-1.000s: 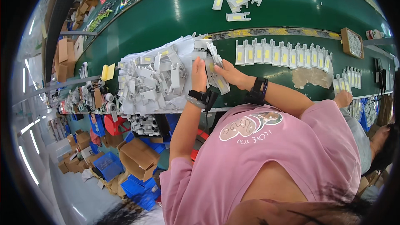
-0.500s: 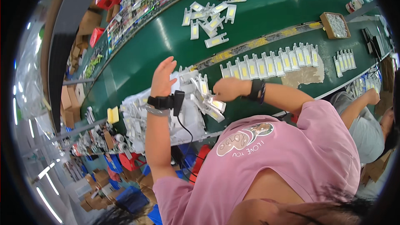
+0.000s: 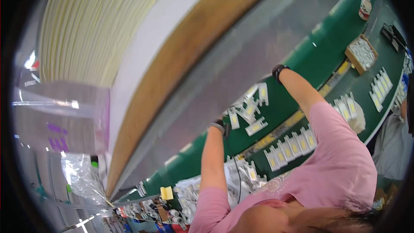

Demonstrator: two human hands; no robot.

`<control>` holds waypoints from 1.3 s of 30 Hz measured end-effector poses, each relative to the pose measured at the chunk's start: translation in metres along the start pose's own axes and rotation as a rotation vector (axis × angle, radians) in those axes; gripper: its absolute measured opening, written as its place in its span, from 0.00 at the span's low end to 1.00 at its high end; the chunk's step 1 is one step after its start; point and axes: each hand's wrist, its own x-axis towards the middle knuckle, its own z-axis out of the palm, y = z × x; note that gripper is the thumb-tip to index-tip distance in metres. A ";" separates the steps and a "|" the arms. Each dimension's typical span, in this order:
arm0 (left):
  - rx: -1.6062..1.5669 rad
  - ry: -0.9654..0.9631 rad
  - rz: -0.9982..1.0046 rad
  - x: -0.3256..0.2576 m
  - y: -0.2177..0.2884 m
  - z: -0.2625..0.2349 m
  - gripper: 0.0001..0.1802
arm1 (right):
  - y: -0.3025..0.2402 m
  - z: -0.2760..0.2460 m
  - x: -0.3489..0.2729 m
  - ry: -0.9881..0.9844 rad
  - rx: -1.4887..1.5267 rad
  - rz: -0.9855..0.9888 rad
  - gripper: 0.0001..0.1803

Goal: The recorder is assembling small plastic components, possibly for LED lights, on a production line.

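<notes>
Both my arms are raised over the green conveyor belt (image 3: pixel 319 56). My left forearm (image 3: pixel 212 159) ends at a dark wristband (image 3: pixel 217 125), and my right forearm (image 3: pixel 298 88) ends at a black wristband (image 3: pixel 278 70). Both hands are hidden past the edge of a blurred grey overhead panel (image 3: pixel 241 64). Between my arms, a loose cluster of white cards with yellow middles (image 3: pixel 248 113) lies on the belt. A row of the same cards (image 3: pixel 288 147) is lined up along the belt's near edge, under my right arm.
A cardboard box of white parts (image 3: pixel 361 52) and another row of cards (image 3: pixel 379 84) lie at the far right. A heap of white packs (image 3: pixel 192 192) and a yellow block (image 3: pixel 166 193) sit at lower left. Another person's grey sleeve (image 3: pixel 390 146) is at the right.
The view has swung sharply upward, so shelving and ceiling fill the upper left. Both hands rose from the cards on the belt and went out of sight behind the grey panel.
</notes>
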 end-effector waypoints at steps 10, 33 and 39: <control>-0.100 0.252 -0.097 -0.003 0.132 0.063 0.50 | -0.025 0.035 -0.016 -0.135 0.066 0.089 0.35; -1.245 0.149 0.223 -0.230 0.143 0.002 0.19 | -0.149 0.029 -0.219 -0.409 1.485 -0.209 0.20; -0.958 0.233 0.065 -0.377 0.047 0.042 0.24 | -0.147 0.054 -0.359 -0.722 1.321 -0.228 0.25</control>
